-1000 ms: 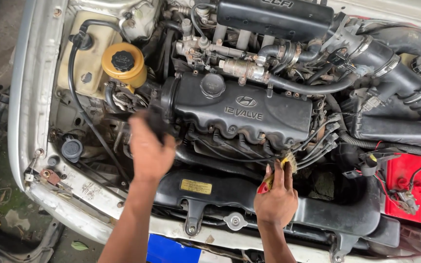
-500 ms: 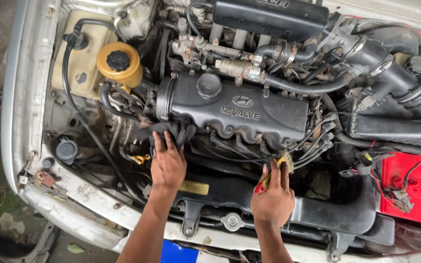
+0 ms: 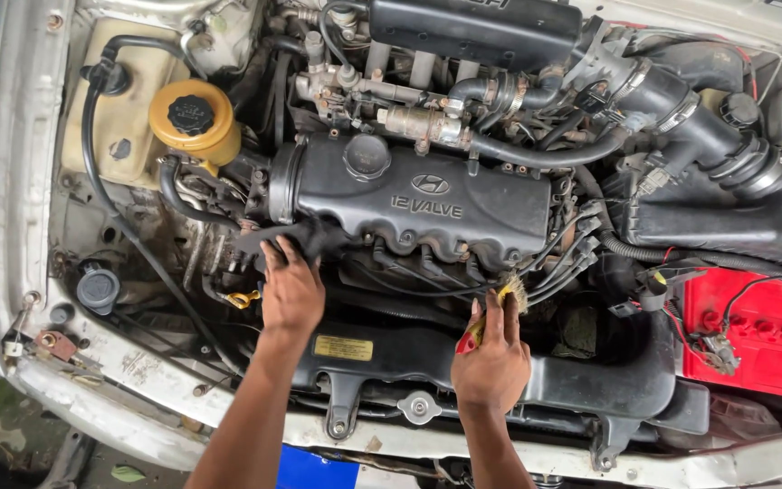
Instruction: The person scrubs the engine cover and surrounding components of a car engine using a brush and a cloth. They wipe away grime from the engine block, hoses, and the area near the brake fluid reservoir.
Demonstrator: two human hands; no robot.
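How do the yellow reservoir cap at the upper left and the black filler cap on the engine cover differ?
The yellow reservoir cap is wide, with a black centre, and sits on a cream tank. The black filler cap is smaller, all dark, and sits on the engine cover. Both are round, closed, and away from both hands.

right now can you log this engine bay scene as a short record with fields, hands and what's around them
setting: open engine bay seen from above
left hand: left hand pressing a dark cloth against the front edge of the black valve cover
right hand: right hand gripping a small brush with a red and yellow handle, bristles near the ignition leads
left of hands: yellow dipstick loop, yellow reservoir with black cap
right of hands: red battery
below hands: black radiator top with yellow label
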